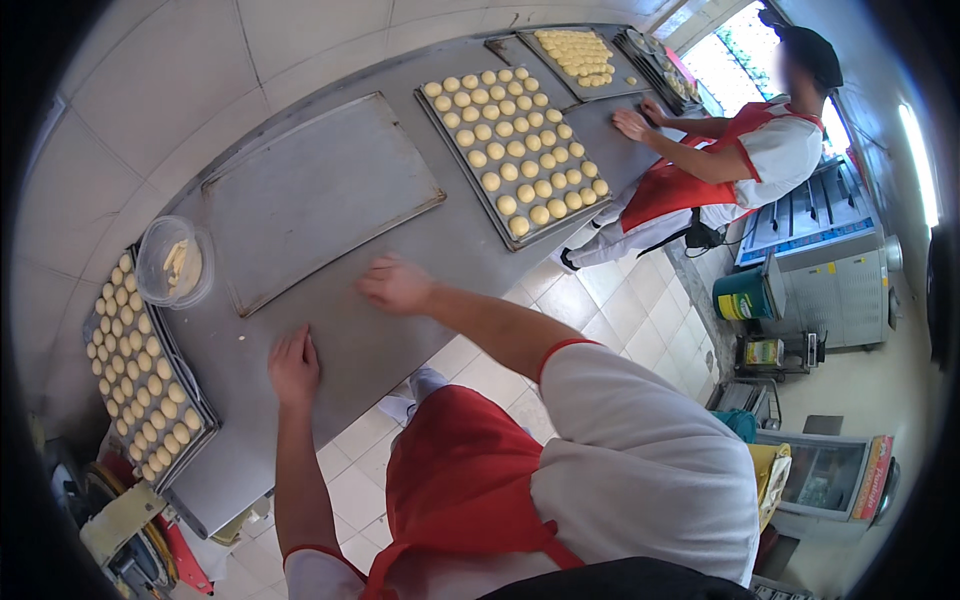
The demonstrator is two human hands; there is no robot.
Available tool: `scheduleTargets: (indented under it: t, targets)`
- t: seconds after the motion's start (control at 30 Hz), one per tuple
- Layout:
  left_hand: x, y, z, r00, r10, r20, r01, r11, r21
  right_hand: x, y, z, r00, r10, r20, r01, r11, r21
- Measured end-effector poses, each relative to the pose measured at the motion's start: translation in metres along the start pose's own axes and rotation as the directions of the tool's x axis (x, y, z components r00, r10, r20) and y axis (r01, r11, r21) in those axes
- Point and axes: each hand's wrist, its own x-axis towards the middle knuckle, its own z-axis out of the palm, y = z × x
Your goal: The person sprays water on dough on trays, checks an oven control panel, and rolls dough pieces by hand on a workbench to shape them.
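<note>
My left hand (294,368) rests on the grey metal worktable (350,350), back up, with its fingers drawn together and curled down. Further right, my right hand (395,284) is also cupped low against the tabletop. Whatever lies beneath either palm is hidden from me. A bare metal baking tray (330,185) lies just beyond my hands. Left of it stands a round clear plastic tub (150,285) with some pale yellow pieces (177,262) inside. A tiny dough scrap (241,338) sits near my left hand.
Trays of pale dough balls stand at the far left (196,440) and right of centre (515,243). Beyond is a tray of smaller dough pieces (580,55). A co-worker in a red apron (690,180) has both hands on the table. A green bucket (743,294) stands at right.
</note>
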Motion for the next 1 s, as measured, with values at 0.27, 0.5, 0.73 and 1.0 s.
scheduleTargets:
  t: [0.27, 0.5, 0.73, 1.0]
  targets:
    - [-0.001, 0.043, 0.008, 0.988, 0.148, -0.041, -0.150, 0.987, -0.053, -0.001, -0.056, 0.028, 0.972, -0.201, -0.118, 0.215, 0.969, 0.119]
    - [-0.018, 0.004, -0.012, 0.993, -0.030, -0.118, 0.024, 0.999, -0.049, -0.007, -0.005, 0.001, 0.993, 0.114, 0.000, -0.114, 0.992, 0.058]
    - [-0.054, 0.022, -0.067, 0.868, -0.455, -0.198, 0.425, 0.887, -0.180, -0.002, -0.044, -0.046, 0.922, 0.275, 0.273, -0.336, 0.918, 0.210]
    - [-0.027, -0.150, -0.268, 0.616, -0.748, -0.247, 0.433, 0.583, -0.688, 0.245, -0.174, -0.028, 0.999, 0.008, 0.042, -0.034, 0.734, 0.678]
